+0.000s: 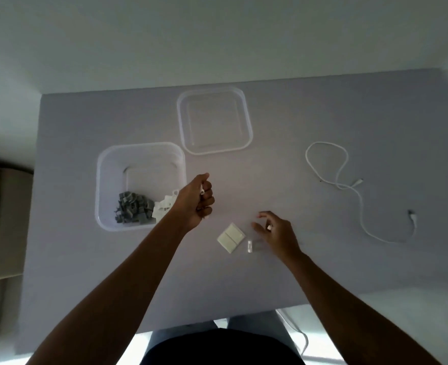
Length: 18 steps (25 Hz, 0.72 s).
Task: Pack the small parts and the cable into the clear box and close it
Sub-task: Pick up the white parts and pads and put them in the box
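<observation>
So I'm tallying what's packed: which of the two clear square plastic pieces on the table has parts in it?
The deeper clear box on the left, holding grey parts and white parts; the shallow clear lid behind it lies empty.

A grey tabletop [323, 259] is seen from above. A clear box [107, 177] stands at the left, with a heap of grey parts [133, 208] and some white parts [163, 206] held inside its near end. The clear lid [246, 119] is laid beyond it, just beside its far right corner. The left hand [198, 200] is held curled beside the box's right wall, with small white pieces gripped in it. The right hand [277, 234] is held over the tabletop, a small white part [269, 227] pinched between its fingers. A white square plate [230, 237] and a small clear piece [249, 246] lie just left of it. A white cable [360, 201] is laid loosely, well apart at the right.
</observation>
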Available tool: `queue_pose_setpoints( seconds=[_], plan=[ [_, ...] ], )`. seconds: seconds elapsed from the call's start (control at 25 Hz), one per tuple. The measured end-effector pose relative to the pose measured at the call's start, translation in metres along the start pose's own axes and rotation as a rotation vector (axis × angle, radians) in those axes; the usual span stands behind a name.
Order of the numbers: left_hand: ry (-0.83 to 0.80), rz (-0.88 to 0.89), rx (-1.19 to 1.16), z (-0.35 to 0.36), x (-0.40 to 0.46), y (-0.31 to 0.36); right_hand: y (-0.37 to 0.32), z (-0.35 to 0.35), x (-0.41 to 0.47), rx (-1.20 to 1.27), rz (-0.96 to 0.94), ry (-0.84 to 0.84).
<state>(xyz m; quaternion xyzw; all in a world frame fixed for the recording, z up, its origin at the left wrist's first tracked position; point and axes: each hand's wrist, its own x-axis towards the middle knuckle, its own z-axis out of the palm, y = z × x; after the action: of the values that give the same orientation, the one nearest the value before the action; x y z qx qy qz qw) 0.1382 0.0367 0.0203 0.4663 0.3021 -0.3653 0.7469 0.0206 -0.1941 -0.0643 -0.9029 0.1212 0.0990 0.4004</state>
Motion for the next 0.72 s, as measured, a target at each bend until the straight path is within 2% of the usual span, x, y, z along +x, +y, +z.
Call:
queue_pose_setpoints(
  seconds=[0.12,0.44,0.64,0.72],
  plan=[
    [-0.037,-0.026,0.056,0.0,0.0,-0.006,0.008,0.015,-0.034,-0.016,0.034,-0.141],
    [-0.063,-0.085,0.11,-0.006,-0.001,-0.017,0.014,0.028,-0.052,-0.032,0.039,-0.014],
    [-0.048,-0.087,0.113,-0.015,-0.002,-0.014,0.011,0.026,-0.047,-0.098,0.017,-0.086],
    [-0.041,-0.083,0.112,-0.018,-0.003,-0.011,0.014,0.029,-0.044,-0.119,-0.003,-0.036]
  ],
)
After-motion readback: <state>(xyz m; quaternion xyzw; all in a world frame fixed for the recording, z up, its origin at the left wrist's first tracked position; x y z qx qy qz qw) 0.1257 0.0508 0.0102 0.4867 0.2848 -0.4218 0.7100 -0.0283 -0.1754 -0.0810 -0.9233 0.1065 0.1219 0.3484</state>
